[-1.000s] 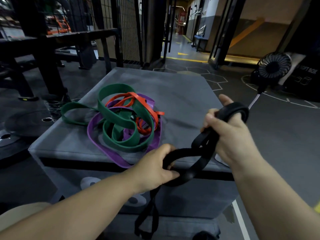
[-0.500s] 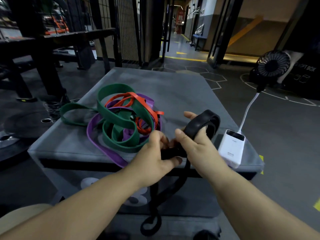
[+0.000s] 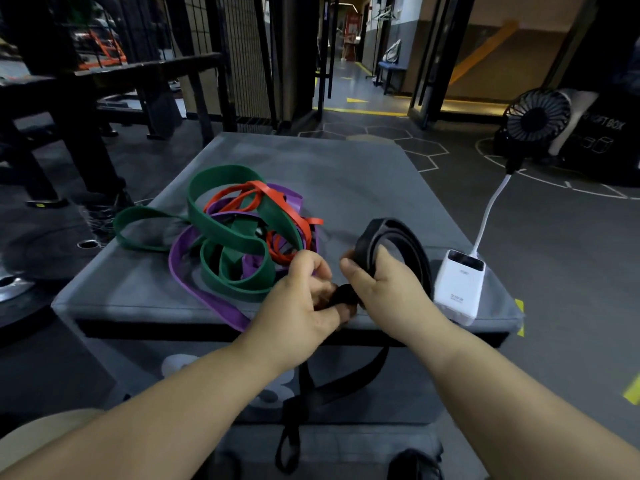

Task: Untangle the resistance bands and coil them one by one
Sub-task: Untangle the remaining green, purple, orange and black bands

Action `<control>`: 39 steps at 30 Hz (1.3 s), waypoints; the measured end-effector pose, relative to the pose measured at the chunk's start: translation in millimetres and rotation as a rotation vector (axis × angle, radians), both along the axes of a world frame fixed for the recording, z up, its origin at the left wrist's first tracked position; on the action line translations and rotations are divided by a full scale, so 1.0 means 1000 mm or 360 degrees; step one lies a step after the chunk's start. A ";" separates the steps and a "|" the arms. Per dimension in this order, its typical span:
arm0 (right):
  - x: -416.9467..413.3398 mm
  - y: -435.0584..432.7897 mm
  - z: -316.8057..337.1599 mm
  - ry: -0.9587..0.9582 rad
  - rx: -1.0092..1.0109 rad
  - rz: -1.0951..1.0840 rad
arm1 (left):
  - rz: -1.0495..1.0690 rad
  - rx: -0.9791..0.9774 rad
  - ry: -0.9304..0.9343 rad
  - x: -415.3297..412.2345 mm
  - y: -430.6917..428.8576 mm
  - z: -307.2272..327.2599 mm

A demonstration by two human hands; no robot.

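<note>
Black band hangs down off the near edge of the table, its upper part looped round the right hand, which grips it; the left hand pinches it just beside. Farther left, a green band, purple band and red band lie tangled

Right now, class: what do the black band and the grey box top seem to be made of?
Black band: likely matte rubber or latex; it bends into smooth flat coils. Grey box top: seemingly padded vinyl, faint sheen, soft rounded edges.
</note>
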State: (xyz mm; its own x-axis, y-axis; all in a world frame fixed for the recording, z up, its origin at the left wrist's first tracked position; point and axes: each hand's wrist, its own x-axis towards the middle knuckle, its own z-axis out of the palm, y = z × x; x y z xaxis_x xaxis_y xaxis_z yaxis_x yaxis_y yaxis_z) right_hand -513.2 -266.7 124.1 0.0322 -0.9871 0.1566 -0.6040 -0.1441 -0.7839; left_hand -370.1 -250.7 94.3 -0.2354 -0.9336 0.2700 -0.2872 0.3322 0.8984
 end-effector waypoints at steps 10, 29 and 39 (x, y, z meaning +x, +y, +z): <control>-0.015 0.003 0.013 -0.0671 -0.0158 -0.0021 | -0.0358 0.0526 -0.0071 -0.001 -0.004 -0.012; -0.043 -0.002 -0.019 -0.0240 0.0588 0.0811 | -0.0278 0.0393 0.1072 0.013 -0.005 0.023; -0.037 0.005 -0.017 -0.0672 0.0905 0.1434 | 0.0005 0.0154 0.0332 0.030 -0.017 0.018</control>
